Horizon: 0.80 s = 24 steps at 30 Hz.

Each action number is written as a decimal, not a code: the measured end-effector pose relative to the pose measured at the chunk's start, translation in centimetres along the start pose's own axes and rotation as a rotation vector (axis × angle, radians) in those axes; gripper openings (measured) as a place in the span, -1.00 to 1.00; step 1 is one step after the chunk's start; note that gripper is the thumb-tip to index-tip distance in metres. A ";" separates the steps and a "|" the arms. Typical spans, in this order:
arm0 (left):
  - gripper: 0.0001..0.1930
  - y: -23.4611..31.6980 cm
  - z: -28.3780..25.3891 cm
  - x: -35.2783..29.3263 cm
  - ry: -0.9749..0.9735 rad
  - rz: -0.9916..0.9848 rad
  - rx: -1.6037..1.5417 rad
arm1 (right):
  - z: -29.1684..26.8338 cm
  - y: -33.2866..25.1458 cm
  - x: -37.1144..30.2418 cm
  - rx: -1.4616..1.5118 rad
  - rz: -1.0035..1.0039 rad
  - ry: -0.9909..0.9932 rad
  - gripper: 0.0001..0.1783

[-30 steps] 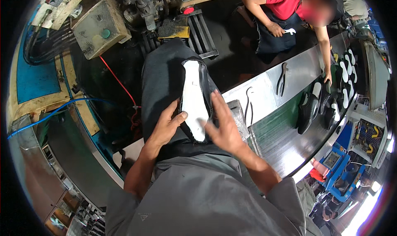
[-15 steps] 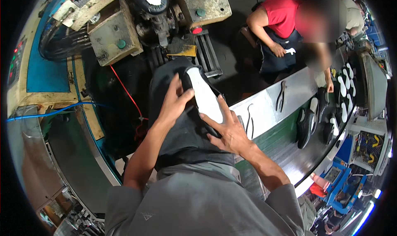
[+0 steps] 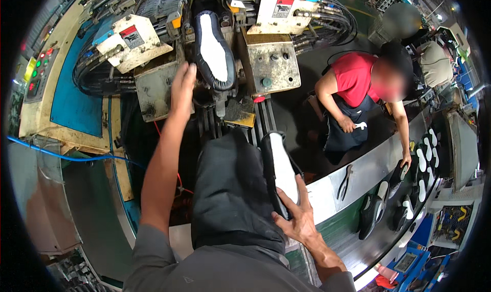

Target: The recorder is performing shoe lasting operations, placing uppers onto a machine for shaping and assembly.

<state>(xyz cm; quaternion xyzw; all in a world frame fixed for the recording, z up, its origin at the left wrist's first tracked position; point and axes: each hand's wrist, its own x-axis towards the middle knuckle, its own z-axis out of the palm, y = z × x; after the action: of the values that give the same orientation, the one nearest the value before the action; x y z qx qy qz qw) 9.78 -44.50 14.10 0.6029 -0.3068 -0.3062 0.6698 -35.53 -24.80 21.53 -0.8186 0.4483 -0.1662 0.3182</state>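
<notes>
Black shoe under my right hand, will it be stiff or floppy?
The white sole piece is probably fairly stiff, since it looks smooth and unbuckled under your right hand. The black upper likely flexes more, as its edge appears loose alongside.

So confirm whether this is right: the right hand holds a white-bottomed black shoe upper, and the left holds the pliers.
Wrong about the pliers: the head view shows them lying on the metal ledge, and the left hand open, holding nothing visible. The right hand does hold the white-bottomed black shoe upper.
</notes>
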 end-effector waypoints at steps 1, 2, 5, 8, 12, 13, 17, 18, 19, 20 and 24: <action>-0.16 2.5 1.4 3.4 -0.106 -0.167 -0.160 | -1.3 -0.8 1.3 -0.056 -0.021 0.038 -0.21; -0.20 4.3 3.0 5.6 -0.204 -0.314 -0.338 | -2.0 -1.1 2.9 -0.107 -0.057 0.067 -0.23; -0.39 6.3 5.8 8.1 -0.279 -0.437 -0.448 | -3.5 -2.7 9.6 -0.167 -0.194 0.125 -0.22; -0.55 7.8 3.1 6.7 -0.328 -0.361 -0.402 | -4.0 -5.1 17.7 -0.232 -0.338 0.166 -0.18; -0.15 9.0 -2.8 -1.0 -0.377 -0.349 -0.432 | -2.5 -7.7 28.0 -0.251 -0.366 0.181 -0.15; 0.01 9.8 -4.6 -3.5 -0.474 -0.288 -0.462 | -1.9 -8.4 30.2 -0.237 -0.351 0.162 -0.15; 0.24 10.8 -9.2 -13.1 -0.370 -0.427 -0.821 | 1.9 -8.6 36.2 -0.154 -0.355 0.224 -0.18; 0.22 9.3 -10.8 -14.5 -0.389 -0.420 -0.802 | 2.7 -8.5 37.1 -0.151 -0.361 0.221 -0.18; 0.20 7.4 -12.3 -15.8 -0.407 -0.413 -0.782 | 3.5 -8.5 37.7 -0.165 -0.366 0.249 -0.17; 0.13 6.4 -12.8 -17.4 -0.335 -0.414 -0.785 | 4.2 -8.5 38.2 -0.180 -0.368 0.277 -0.16; 0.07 3.5 -15.0 -21.2 -0.262 -0.534 -0.840 | 6.2 -9.0 38.1 -0.255 -0.297 0.161 -0.13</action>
<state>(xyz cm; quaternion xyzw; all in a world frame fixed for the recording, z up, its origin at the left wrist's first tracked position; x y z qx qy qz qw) 8.38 -18.32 15.40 0.2954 -0.0741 -0.6365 0.7086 -5.74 -50.94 22.44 -0.8935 0.3638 -0.2180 0.1474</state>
